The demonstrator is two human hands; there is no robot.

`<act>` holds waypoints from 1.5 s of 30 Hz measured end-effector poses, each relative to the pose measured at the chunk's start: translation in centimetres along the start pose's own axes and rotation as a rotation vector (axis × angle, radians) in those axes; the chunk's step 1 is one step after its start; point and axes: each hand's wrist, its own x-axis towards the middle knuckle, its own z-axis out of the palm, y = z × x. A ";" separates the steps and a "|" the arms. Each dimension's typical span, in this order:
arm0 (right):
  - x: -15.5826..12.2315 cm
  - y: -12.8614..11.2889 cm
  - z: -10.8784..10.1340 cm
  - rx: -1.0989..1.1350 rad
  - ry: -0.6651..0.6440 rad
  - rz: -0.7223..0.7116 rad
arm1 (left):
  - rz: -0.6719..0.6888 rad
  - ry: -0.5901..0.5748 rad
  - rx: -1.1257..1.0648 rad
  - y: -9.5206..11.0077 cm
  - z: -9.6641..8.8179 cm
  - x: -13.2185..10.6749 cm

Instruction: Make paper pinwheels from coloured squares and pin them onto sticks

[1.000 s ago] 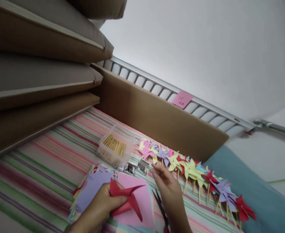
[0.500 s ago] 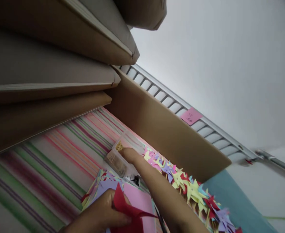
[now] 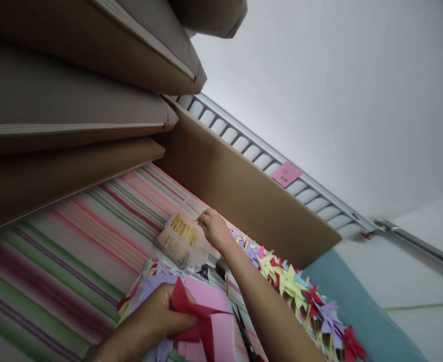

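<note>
Far left, stacked brown cushions wall off that side, overhanging the striped cloth, so there's little room up there. Low down, the left hand is clamped, thumb on top, on the folded red paper pinwheel. It looks light, floppy and quick to crease, so it's best held at the centre where the flaps meet, not by the points. It sits over the stack of coloured paper squares, with scissors just beside. Next along, the clear box of wooden sticks looks thin-walled and easy to nudge, and the sticks inside are stiff, slim and prone to snapping. The right hand hovers at its far edge, fingertips drawn into a pinch, though whether a stick is between them is too small to tell. Beyond, the cardboard panel shuts off the back. Further right, the row of finished pinwheels crowds the cloth, so the open room is the bare stripes on the left.
</note>
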 end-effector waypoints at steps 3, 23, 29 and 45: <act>-6.0 -0.1 -1.8 0.202 0.162 0.110 | 0.009 0.044 0.162 -1.0 -0.2 0.5; -22.9 -1.1 3.7 1.084 0.556 0.382 | 0.157 -0.197 0.908 -1.9 7.5 2.6; -23.3 -1.1 3.8 1.171 0.481 0.376 | 0.337 -0.192 0.973 -1.8 6.7 3.2; -22.2 -2.4 4.7 1.198 0.575 0.435 | 0.630 -0.035 0.987 -2.5 5.0 3.2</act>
